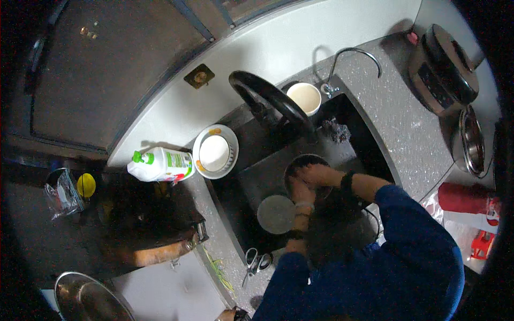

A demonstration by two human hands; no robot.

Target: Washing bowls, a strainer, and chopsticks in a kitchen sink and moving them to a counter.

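Observation:
Both my hands are low in a black sink [257, 160], over a dark round bowl [290, 174]. My left hand [302, 191] is at the near-left part of the bowl, its wrist banded. Against it, my right hand [317, 175] comes in from the right with a dark band at the wrist. The fingers are blurred and dim, so whether they grip anything is hidden. Beside my left hand, a grey round dish [275, 214] sits in the sink. Above the basin arches a thick black faucet [277, 98]. Clear plastic or water glints [337, 130] near the sink's far right.
A white bowl [304, 98] stands by a thin chrome tap [355, 49]. Left of the sink are a white basket [196, 150] and a pump bottle [160, 163]. Scissors [255, 261] lie at the near edge. A rice cooker [441, 76] and steel pot [461, 148] stand right.

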